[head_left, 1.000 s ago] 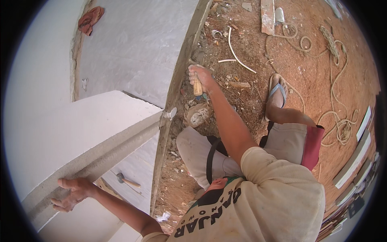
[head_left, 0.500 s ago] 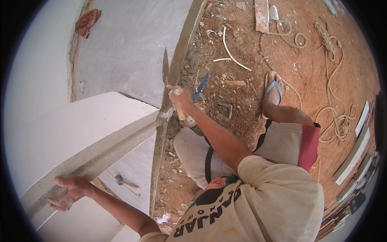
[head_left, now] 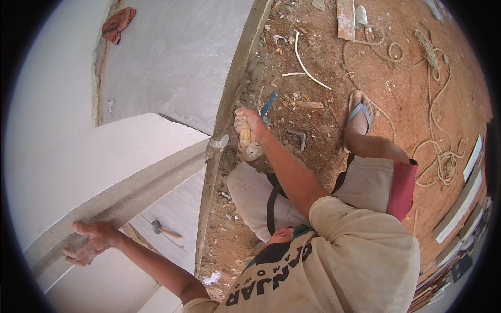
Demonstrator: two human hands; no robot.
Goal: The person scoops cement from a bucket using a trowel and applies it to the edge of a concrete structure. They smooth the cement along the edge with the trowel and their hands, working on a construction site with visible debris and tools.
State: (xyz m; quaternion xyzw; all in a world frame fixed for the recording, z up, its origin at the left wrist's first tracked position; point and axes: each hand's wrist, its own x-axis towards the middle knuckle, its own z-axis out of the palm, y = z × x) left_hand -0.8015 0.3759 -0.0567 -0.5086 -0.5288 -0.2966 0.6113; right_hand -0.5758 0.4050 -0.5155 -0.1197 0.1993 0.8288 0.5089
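Observation:
My right hand [head_left: 252, 123] is closed round the wooden handle [head_left: 245, 137] of a trowel, beside the concrete floor edge. From this angle the trowel's blade cannot be made out. My left hand [head_left: 95, 242] has its fingers spread and rests on the rough grey end face of a white wall [head_left: 120, 206]. A white round pipe end [head_left: 223, 142] sticks out by the wall's corner, just left of my right hand. Below that hand lies a pale lump [head_left: 254, 151] on the dirt.
A hammer [head_left: 166, 230] lies on the grey floor beyond the wall. A reddish cloth [head_left: 118, 25] is at the far left. Over the soil lie a blue strip [head_left: 269, 104], a grey elbow pipe [head_left: 298, 139], white tubing [head_left: 308, 68], a rope [head_left: 443, 167] and a board [head_left: 345, 21].
My right hand has shifted a little right, and the trowel has turned so that its blade, upright before, no longer shows. My left hand stays on the wall end.

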